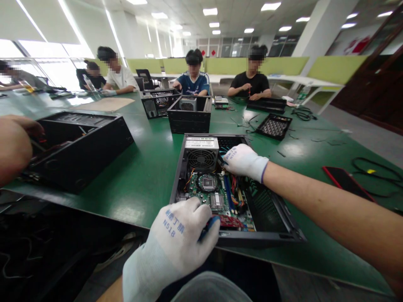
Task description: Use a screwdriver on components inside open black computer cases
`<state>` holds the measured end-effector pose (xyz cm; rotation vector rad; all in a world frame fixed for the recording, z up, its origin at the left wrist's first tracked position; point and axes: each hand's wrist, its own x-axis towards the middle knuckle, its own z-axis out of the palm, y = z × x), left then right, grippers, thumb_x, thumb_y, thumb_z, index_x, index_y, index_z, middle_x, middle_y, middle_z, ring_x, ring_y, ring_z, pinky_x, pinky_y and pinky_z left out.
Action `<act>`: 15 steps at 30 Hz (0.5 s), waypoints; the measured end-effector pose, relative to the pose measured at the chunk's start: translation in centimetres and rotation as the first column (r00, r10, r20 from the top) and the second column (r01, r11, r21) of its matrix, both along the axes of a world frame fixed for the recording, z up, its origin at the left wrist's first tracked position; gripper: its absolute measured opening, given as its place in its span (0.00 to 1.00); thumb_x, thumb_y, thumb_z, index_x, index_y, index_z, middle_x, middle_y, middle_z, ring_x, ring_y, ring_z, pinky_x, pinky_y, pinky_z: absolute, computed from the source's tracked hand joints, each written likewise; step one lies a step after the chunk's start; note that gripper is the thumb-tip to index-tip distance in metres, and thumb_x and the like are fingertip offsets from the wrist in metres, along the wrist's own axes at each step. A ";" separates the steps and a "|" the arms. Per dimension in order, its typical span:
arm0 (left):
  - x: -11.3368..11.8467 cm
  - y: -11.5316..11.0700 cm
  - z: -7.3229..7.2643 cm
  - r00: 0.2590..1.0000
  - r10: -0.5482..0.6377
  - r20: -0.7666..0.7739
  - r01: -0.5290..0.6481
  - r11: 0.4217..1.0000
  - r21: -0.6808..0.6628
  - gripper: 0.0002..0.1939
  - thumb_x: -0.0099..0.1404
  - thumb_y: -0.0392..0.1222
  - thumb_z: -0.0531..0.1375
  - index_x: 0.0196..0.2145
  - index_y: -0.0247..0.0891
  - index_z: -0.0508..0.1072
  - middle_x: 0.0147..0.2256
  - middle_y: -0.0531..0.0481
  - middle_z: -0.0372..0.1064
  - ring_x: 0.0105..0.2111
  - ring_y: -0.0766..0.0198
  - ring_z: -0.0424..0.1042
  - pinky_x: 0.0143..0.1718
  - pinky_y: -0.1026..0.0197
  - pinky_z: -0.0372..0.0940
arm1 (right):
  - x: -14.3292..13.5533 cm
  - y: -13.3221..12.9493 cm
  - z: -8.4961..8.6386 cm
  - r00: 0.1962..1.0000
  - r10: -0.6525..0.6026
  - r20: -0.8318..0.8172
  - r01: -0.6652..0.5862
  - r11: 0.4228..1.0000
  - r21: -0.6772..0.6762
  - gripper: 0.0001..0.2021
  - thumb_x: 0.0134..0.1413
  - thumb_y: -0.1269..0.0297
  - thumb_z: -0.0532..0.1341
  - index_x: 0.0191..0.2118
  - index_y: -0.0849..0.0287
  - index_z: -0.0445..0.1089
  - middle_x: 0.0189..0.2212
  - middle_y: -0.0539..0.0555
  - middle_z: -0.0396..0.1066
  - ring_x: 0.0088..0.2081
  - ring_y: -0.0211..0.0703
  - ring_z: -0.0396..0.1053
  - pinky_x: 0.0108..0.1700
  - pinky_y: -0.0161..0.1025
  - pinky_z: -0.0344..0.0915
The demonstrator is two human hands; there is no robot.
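Observation:
An open black computer case (217, 237) lies in front of me on the green table. Inside are a green motherboard (217, 200) with a bare CPU socket, a power supply (201, 153) with a fan grille, and a red card (231, 221) near the close wall. My left hand (181, 235), in a white glove with a blue palm, curls round the close wall, thumb outside, fingertips hidden. My right hand (244, 161), gloved likewise, reaches into the case just right of the power supply, beside several cables. Its fingers are bent together; what they pinch is hidden.
Another black case (85, 147) stands to the left, with a person's bare arm (14, 147) over it. Further back is a case (189, 119) before a seated person. At right lie a black tray-like part (273, 126), a red-edged dark phone-like slab (348, 183) and black cables (378, 176).

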<state>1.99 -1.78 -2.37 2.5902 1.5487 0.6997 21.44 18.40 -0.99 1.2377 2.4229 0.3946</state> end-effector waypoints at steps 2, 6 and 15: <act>0.0 0.1 -0.1 1.000 0.003 -0.003 -0.003 1.000 0.007 0.11 0.74 0.44 0.56 0.31 0.44 0.65 0.30 0.53 0.67 0.28 0.60 0.68 0.29 0.55 0.55 | 0.1 0.5 -0.2 1.000 0.001 -0.003 -0.001 1.000 0.002 0.18 0.68 0.57 0.57 0.47 0.61 0.81 0.44 0.66 0.82 0.47 0.58 0.79 0.44 0.47 0.69; 0.0 0.1 -0.1 1.000 0.005 0.001 -0.005 1.000 -0.007 0.11 0.74 0.44 0.55 0.31 0.44 0.65 0.30 0.53 0.66 0.28 0.61 0.68 0.29 0.55 0.55 | 0.5 0.9 -0.3 1.000 0.001 -0.019 0.000 1.000 0.020 0.19 0.65 0.50 0.61 0.46 0.60 0.81 0.45 0.66 0.82 0.48 0.57 0.78 0.46 0.46 0.67; 0.1 -0.1 0.2 1.000 0.018 0.001 -0.017 0.999 -0.040 0.11 0.73 0.44 0.55 0.31 0.43 0.67 0.30 0.52 0.68 0.29 0.60 0.70 0.29 0.55 0.57 | 3.0 -1.2 0.5 0.984 0.066 -0.166 -0.048 0.993 0.112 0.20 0.65 0.49 0.60 0.46 0.61 0.79 0.45 0.65 0.79 0.48 0.57 0.75 0.47 0.46 0.63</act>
